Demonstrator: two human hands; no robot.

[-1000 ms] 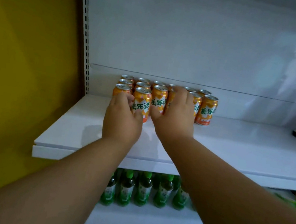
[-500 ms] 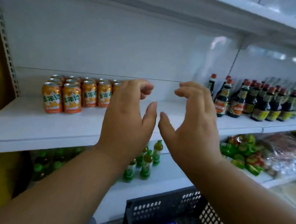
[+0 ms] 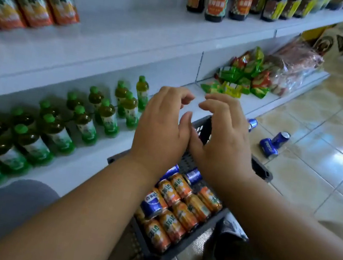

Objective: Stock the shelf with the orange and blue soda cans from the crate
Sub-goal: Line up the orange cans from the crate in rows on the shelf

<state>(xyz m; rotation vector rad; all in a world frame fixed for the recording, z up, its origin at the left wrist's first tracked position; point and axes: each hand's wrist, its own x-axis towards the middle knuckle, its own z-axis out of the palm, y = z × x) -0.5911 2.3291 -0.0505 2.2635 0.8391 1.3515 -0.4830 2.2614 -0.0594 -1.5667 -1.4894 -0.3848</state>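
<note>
**Layout around the crate**

Crate sits on the floor, just before the low shelf. Cans lie on their sides in it. Both hands, left hand and right hand, sit above the crate's far end, thumbs touching or nearly so. Bottles stand on the low shelf, left of the crate; snack packs behind-right. Upper shelf above the crate carries cans at left, bottles right. Three loose cans on the floor, right of the crate.
</note>
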